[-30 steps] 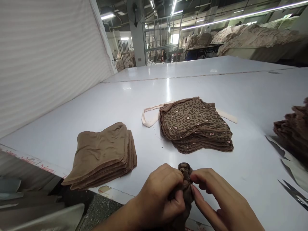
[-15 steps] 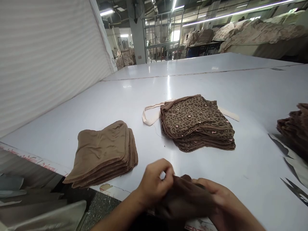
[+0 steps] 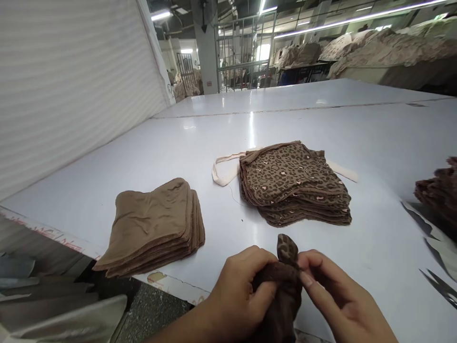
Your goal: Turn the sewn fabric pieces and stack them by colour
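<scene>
Leopard-print fabric piece (image 3: 285,276), soft and bunched, pinched by left hand (image 3: 237,297) and right hand (image 3: 339,300) fingers.

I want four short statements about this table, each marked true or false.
1. The left hand and right hand both pinch one bunched leopard-print fabric piece. True.
2. A stack of plain brown fabric pieces lies on the white table, left of the stack of leopard-print fabric pieces. True.
3. Nothing touches the leopard-print stack. False: a cream fabric strip sticks out at its sides.
4. The left hand lies flat on the table. False: it grips the bunched piece.
</scene>
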`<state>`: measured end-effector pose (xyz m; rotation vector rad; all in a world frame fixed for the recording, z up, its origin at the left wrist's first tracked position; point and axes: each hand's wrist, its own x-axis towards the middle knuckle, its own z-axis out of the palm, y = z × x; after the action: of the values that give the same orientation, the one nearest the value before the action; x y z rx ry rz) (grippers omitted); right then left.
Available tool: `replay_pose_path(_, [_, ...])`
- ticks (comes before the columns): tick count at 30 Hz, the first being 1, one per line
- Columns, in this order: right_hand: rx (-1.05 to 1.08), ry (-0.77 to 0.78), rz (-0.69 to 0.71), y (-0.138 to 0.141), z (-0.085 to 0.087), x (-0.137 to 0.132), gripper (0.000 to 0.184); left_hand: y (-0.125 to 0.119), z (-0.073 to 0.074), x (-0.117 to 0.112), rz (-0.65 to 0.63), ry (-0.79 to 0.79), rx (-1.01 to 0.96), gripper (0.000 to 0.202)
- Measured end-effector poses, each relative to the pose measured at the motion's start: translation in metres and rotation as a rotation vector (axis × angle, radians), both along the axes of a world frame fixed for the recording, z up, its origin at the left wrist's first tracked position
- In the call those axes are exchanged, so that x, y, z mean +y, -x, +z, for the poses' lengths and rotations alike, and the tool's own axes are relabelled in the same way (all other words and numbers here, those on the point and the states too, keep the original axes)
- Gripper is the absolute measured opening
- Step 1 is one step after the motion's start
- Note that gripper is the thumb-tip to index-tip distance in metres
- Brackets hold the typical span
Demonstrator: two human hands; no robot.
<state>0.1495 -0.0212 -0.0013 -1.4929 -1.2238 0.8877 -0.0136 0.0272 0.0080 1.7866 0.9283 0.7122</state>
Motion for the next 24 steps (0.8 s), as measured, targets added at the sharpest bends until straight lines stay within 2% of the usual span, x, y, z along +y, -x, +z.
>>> replay_pose_path(1, [-0.182,-0.117,0.005,-0.004,0.002,0.000,0.010,0.001,0.000,0.000,-0.005,-0.052,0.019,0.019])
replay_pose_path(3, [-0.501,-0.342,0.071,-0.010,0.006,0.000,0.016,0.003,0.003,0.000,-0.025,-0.145,0.084,0.024])
replay_pose_path(6, [-0.785,-0.513,0.181,-0.015,0.008,0.002,0.026,0.003,0.008,-0.003,-0.032,-0.323,0.205,0.023])
replay_pose_path(8, [-0.855,-0.519,0.185,-0.015,0.007,0.003,0.026,-0.001,0.010,-0.005,-0.021,-0.504,0.251,0.022])
replay_pose_path(12, [-0.858,-0.471,0.170,-0.015,-0.001,0.003,0.021,-0.008,0.007,-0.008,0.006,-0.842,0.255,0.028])
replay_pose_path(16, [-0.897,-0.437,0.127,-0.024,-0.004,0.004,0.011,-0.007,0.002,-0.009,0.027,-0.985,0.198,0.022])
replay_pose_path(18, [-0.789,-0.387,0.098,-0.028,-0.002,0.006,0.005,-0.004,0.000,-0.009,0.036,-1.047,0.110,0.022])
replay_pose_path(20, [-0.571,-0.277,0.102,-0.029,-0.001,0.007,0.007,-0.001,-0.001,-0.008,0.061,-1.008,0.005,0.025])
replay_pose_path(21, [-0.455,-0.216,0.101,-0.029,0.000,0.008,0.011,0.000,0.000,-0.007,0.070,-0.899,-0.030,0.026])
replay_pose_path(24, [-0.250,-0.093,0.082,-0.023,-0.003,0.008,0.017,0.002,0.006,-0.005,0.014,-0.337,-0.045,0.020])
